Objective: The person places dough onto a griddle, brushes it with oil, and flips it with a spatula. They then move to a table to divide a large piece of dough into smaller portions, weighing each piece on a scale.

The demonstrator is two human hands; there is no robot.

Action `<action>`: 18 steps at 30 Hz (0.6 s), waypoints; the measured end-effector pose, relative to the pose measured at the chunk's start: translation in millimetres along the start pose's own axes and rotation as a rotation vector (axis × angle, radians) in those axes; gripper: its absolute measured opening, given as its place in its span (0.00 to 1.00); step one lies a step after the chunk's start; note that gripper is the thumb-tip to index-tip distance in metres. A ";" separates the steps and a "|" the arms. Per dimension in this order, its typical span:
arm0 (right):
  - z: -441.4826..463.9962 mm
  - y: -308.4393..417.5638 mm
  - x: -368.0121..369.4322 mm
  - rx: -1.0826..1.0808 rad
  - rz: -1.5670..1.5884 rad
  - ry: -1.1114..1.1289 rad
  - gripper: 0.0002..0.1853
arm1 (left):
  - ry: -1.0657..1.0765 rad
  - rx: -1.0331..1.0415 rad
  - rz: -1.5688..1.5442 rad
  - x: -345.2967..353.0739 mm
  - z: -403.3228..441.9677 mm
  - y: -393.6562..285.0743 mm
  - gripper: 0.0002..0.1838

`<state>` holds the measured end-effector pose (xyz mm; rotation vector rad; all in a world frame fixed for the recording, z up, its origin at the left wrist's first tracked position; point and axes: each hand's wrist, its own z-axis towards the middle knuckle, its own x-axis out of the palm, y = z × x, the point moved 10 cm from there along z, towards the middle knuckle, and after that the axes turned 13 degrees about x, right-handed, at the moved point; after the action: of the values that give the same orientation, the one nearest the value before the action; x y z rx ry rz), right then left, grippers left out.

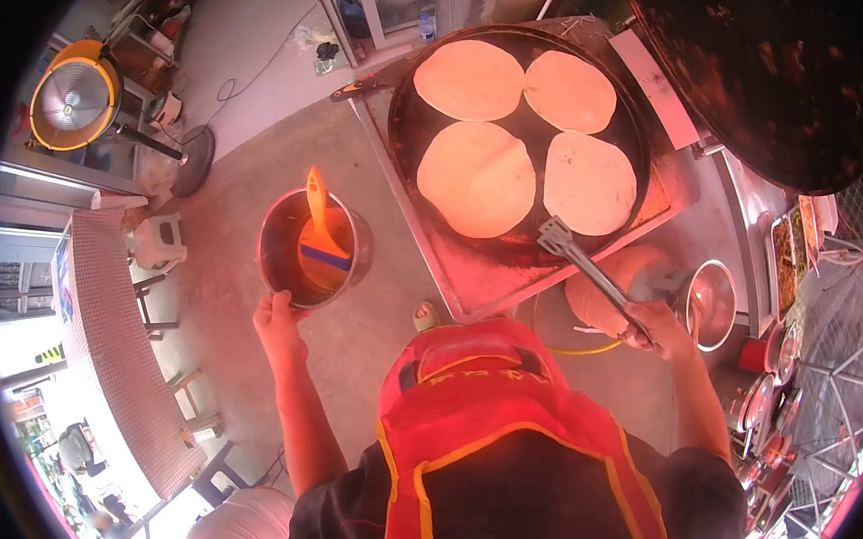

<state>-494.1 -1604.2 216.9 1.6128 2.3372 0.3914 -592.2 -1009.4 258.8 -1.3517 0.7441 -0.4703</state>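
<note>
My left hand [279, 323] grips the near rim of a metal pot [363, 242], held out over the floor beside the griddle. In the pot leans a brush [317, 212] with an orange handle and a blue band; its lower end is inside. My right hand [660, 327] is closed around metal tongs [594, 267]. The tips of the tongs are at the near edge of a round black griddle [495, 253]. Several flatbreads lie on it: one at the near left [475, 180], one at the near right [589, 183], and others farther back [469, 79].
A large dark round lid [765, 61] stands raised at the right of the griddle. Below it are a metal bowl [712, 302] and food trays [785, 263]. A yellow fan [76, 103] stands at the far left, near a checkered table [120, 348]. A yellow hose [585, 351] runs along the floor.
</note>
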 end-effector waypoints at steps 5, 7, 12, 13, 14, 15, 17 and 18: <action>46.5 4.9 47.4 -0.060 0.155 0.280 0.13 | -0.033 -0.054 -0.051 10.3 -2.9 -16.0 0.09; 67.0 1.8 62.3 -0.056 0.231 0.297 0.14 | -0.035 -0.053 -0.067 15.8 -3.8 -23.1 0.09; 57.2 -11.1 74.4 0.030 0.131 0.086 0.17 | -0.029 -0.117 -0.191 17.0 3.4 10.0 0.09; 52.4 -14.3 72.7 0.047 0.094 0.050 0.17 | -0.029 -0.119 -0.191 17.2 3.6 13.5 0.09; 53.3 -14.6 72.6 0.010 0.085 0.052 0.17 | -0.028 -0.122 -0.193 17.8 3.9 17.1 0.09; 55.5 -15.0 73.1 -0.026 0.077 0.054 0.17 | -0.028 -0.125 -0.193 19.9 3.7 17.0 0.09; 54.8 -18.1 70.5 -0.048 0.090 0.056 0.17 | 0.023 -0.030 -0.083 22.0 5.2 5.5 0.09; 50.4 -16.9 69.2 -0.037 0.115 0.057 0.18 | 0.051 0.021 -0.028 23.8 7.0 -0.8 0.09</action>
<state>-513.6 -1541.8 159.1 1.7456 2.2696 0.5085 -570.8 -1021.2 255.0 -1.3364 0.7604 -0.5349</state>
